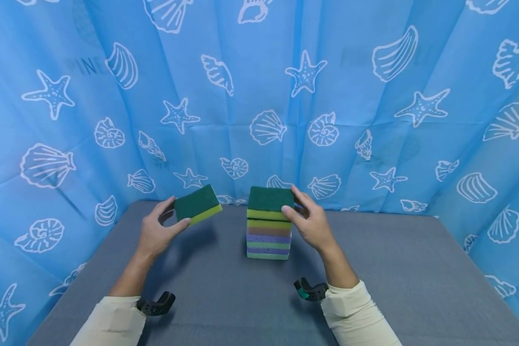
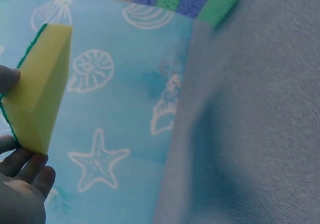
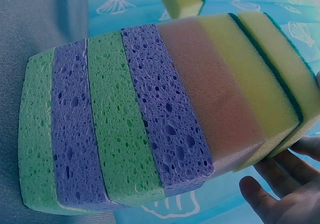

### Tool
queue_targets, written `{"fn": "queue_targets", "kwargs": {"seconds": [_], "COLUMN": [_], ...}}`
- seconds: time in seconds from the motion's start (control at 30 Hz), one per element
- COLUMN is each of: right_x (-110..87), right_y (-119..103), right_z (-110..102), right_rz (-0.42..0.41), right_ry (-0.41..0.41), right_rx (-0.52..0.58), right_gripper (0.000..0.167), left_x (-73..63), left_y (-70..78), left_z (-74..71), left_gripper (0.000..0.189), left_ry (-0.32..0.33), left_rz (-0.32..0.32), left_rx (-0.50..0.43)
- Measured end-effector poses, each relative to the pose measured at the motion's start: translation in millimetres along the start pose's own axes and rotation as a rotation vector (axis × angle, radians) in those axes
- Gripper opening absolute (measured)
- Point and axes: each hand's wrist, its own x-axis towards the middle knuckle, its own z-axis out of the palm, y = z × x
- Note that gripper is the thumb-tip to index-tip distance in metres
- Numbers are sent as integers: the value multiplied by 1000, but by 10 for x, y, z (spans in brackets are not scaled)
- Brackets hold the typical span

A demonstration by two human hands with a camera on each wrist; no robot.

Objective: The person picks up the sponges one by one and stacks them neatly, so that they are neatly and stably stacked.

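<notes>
My left hand [image 1: 155, 233] holds a yellow sponge with a dark green scouring side [image 1: 197, 203] by its left end, tilted and raised above the table with the green side up. In the left wrist view this sponge's yellow foam [image 2: 42, 92] faces the camera. To its right stands a stack of sponges [image 1: 268, 245]. Green and purple porous ones [image 3: 120, 119] alternate at the bottom, under a pinkish one [image 3: 210, 84] and two yellow ones with green scouring tops. At the uppermost sponge [image 1: 270, 198], my right hand [image 1: 315, 226] grips the right side, thumb at the front corner.
A grey cloth-covered table [image 1: 393, 278] lies beneath the stack. Behind it and along both sides hangs a blue curtain [image 1: 259, 96] with white shells and starfish. Black devices [image 1: 155, 304] are strapped to both wrists.
</notes>
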Motion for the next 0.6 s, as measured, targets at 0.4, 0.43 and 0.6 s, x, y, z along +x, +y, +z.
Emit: {"fn": "queue_targets", "kwargs": {"seconds": [0.4, 0.43, 0.6], "right_x": [-8, -5, 28], "right_y": [47, 89, 339], "right_z": [-4, -5, -20], "right_rz": [0, -2, -17], "right_ry": [-1, -2, 2], "right_rx": [-6, -2, 1], "right_gripper": [57, 57, 59], "left_x": [47, 54, 103], "left_y": [228, 254, 404], "left_z": [17, 23, 63], "left_gripper": [68, 68, 69], "left_ry": [-31, -37, -67], "left_rz": [62, 66, 113], "left_rx": [-109, -120, -181]}}
